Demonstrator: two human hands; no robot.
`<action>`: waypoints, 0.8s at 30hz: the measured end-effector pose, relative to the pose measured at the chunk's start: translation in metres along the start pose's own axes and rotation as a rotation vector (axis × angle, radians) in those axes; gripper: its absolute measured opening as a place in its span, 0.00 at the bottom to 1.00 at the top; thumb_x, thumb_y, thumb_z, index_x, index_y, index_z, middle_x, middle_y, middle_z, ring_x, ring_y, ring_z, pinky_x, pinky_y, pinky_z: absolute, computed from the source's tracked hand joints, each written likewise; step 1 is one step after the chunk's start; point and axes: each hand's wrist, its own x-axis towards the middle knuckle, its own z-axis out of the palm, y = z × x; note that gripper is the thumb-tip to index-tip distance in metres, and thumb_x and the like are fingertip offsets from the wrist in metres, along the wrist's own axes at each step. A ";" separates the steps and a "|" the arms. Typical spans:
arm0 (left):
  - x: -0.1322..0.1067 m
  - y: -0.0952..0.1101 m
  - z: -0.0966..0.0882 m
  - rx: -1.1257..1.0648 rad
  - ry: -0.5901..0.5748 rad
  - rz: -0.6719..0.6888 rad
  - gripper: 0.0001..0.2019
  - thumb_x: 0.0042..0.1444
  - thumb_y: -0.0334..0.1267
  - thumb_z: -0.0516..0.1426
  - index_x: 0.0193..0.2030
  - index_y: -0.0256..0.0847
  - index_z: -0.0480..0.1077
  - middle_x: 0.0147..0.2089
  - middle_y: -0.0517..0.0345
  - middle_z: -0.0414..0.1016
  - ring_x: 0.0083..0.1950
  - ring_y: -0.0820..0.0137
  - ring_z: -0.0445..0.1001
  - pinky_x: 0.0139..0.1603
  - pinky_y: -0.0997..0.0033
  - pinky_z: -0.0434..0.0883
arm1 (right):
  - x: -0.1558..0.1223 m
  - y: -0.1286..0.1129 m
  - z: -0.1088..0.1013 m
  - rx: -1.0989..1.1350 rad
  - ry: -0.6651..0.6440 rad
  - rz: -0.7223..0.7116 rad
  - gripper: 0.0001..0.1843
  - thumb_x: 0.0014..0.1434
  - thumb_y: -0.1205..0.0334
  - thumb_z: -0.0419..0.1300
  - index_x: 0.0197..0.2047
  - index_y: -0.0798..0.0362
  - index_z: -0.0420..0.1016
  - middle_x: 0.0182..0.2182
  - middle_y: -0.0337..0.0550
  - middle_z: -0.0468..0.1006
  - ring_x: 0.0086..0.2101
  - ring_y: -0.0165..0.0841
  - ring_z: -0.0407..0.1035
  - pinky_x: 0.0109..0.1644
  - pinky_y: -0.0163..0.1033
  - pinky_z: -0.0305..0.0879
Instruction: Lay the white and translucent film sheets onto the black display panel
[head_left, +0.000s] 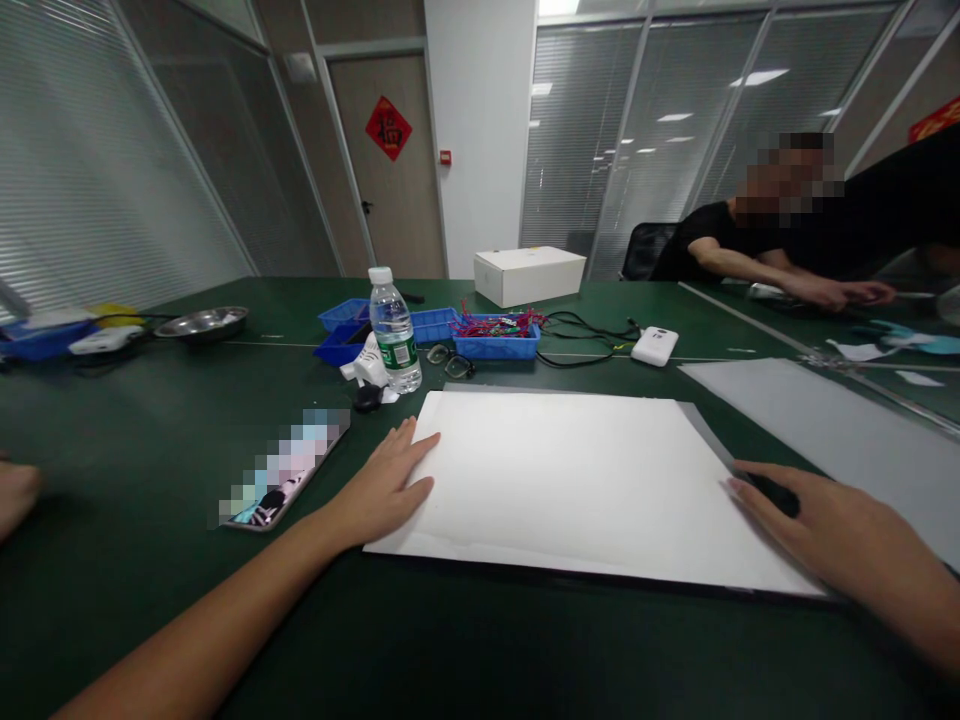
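Note:
A large white sheet of paper (577, 480) lies flat on the dark green table (150, 420) in front of me. My left hand (386, 485) rests flat on the sheet's left edge, fingers stretched out. My right hand (832, 530) lies at the sheet's right edge, fingers curled over a small black object (772, 492) that I cannot make out.
A phone (285, 470) lies left of my left hand. Behind the sheet stand a water bottle (395, 332), glasses (450, 362), blue trays (495, 340) with coloured wires, a white box (529, 274) and a white charger (655, 346). A grey sheet (832, 430) lies at right. Another person (795, 240) sits at far right.

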 end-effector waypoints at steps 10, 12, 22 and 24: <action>0.001 0.000 -0.002 -0.033 -0.010 0.085 0.36 0.67 0.52 0.52 0.76 0.32 0.59 0.79 0.35 0.43 0.81 0.50 0.41 0.77 0.37 0.45 | -0.025 -0.030 -0.018 -0.112 0.006 0.003 0.43 0.65 0.25 0.36 0.60 0.39 0.78 0.38 0.49 0.82 0.38 0.48 0.77 0.42 0.54 0.72; 0.002 -0.002 -0.002 -0.070 0.022 0.093 0.35 0.66 0.53 0.53 0.73 0.34 0.64 0.79 0.39 0.48 0.80 0.49 0.45 0.77 0.37 0.46 | -0.026 -0.030 -0.017 -0.118 0.008 -0.003 0.42 0.66 0.26 0.37 0.62 0.38 0.77 0.40 0.48 0.82 0.40 0.49 0.77 0.43 0.54 0.72; 0.006 -0.004 -0.007 -0.209 0.219 0.040 0.20 0.64 0.50 0.55 0.50 0.44 0.84 0.61 0.53 0.79 0.70 0.51 0.69 0.71 0.46 0.68 | -0.019 -0.024 -0.001 -0.077 0.127 -0.232 0.36 0.71 0.35 0.42 0.62 0.47 0.78 0.61 0.43 0.74 0.57 0.47 0.72 0.60 0.57 0.73; 0.006 -0.003 -0.008 -0.206 0.250 0.047 0.19 0.64 0.50 0.55 0.48 0.46 0.85 0.57 0.55 0.81 0.67 0.50 0.72 0.70 0.44 0.68 | -0.015 -0.020 0.004 -0.065 0.174 -0.294 0.36 0.71 0.36 0.42 0.63 0.48 0.77 0.66 0.43 0.68 0.58 0.47 0.71 0.62 0.58 0.72</action>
